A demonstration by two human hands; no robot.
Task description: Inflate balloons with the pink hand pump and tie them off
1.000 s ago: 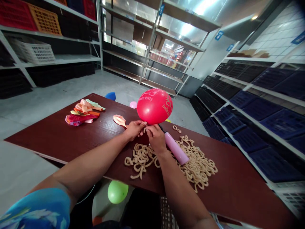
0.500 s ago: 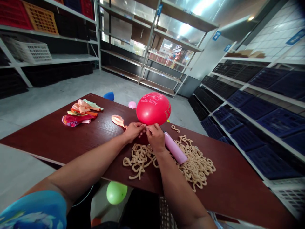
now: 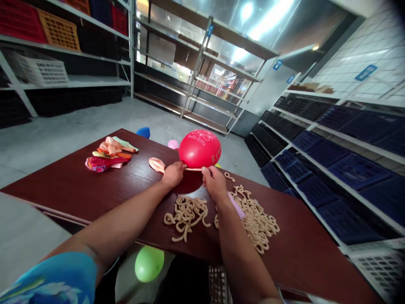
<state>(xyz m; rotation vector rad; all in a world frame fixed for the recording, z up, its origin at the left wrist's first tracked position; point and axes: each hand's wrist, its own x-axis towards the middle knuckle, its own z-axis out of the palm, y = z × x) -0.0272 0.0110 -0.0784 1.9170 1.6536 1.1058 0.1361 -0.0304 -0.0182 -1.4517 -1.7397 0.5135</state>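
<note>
A red inflated balloon [image 3: 200, 148] printed "hello kitty" rests just above my hands. Between them a short pale cord [image 3: 193, 169] is pulled straight under the balloon; its neck is hidden. My left hand [image 3: 173, 174] pinches one end of the cord, and my right hand [image 3: 215, 182] pinches the other. Below lies a small heap of beige cords [image 3: 186, 211], with a larger heap [image 3: 262, 230] right of my right forearm. A pink cylinder [image 3: 237, 205] lies partly behind that forearm. Left of my left hand is a limp peach balloon [image 3: 157, 164].
Several uninflated balloons [image 3: 109, 147] lie at the left of the dark wooden table [image 3: 57, 179]. A green balloon [image 3: 149, 264] is below the near edge; blue [image 3: 144, 132] and pink [image 3: 173, 144] ones are beyond the far edge. Shelves with crates [image 3: 354, 171] stand around.
My hands have drawn apart from close together under the balloon, stretching the pale cord straight between them. My right forearm now covers more of the pink cylinder. The view has shifted slightly.
</note>
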